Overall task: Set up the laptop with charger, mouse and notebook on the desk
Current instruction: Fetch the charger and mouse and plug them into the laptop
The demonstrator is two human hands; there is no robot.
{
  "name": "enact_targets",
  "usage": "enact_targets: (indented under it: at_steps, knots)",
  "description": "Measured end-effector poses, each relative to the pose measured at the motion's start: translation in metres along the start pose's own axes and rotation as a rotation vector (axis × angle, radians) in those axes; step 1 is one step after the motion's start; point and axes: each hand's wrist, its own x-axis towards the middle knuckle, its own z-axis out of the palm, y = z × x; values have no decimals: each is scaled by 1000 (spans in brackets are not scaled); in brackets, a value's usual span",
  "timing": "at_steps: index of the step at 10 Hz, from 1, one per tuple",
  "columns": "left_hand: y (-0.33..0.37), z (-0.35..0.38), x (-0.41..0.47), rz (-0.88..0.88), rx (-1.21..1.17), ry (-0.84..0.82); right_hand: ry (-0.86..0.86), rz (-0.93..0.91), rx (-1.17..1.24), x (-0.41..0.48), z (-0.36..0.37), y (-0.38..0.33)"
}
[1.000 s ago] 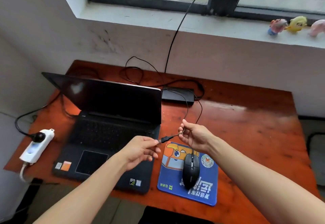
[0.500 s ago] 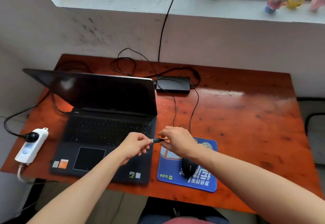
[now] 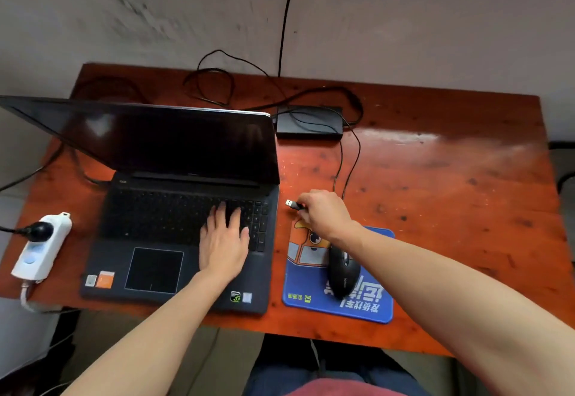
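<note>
Head view shows me the setup partly done. The laptop (image 3: 174, 218) sits open, screen dark, at centre left of the frame on the bench (image 3: 451, 193). The mouse (image 3: 343, 274) rests on a blue mouse pad (image 3: 311, 290) just right of it, toward the lower centre.

My left hand (image 3: 224, 243) lies flat on the right part of the keyboard, fingers straight and slightly spread, gripping nothing. My right hand (image 3: 325, 215) pinches the USB plug (image 3: 292, 205) of the mouse cable (image 3: 353, 162). The metal end points left toward the laptop's right edge, near it but clearly apart. So the mouse is placed but not yet connected, and I judge that plugging it in is the step in hand.

The charger brick (image 3: 308, 123) lies at upper centre, behind the laptop's right corner, with cords looped around it. A black plug sits in the white power strip (image 3: 43, 246) at the left edge. A dark cord runs up to the laptop's left side, but I cannot tell whether it is seated in a port.

I see no notebook anywhere in the frame, so by my reckoning that item remains to be brought. What is left: the USB connection, a check of the charger, and the notebook.
</note>
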Motion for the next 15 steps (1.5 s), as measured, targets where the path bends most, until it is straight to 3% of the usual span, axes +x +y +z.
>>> enact_targets:
  at_steps: [10,15]
  knots:
    - [-6,38,-9,18,-19,93,-63,54,64,11,10,-14]
    - [-8,40,-9,18,-6,92,-68,-63,9,15,13,-17]
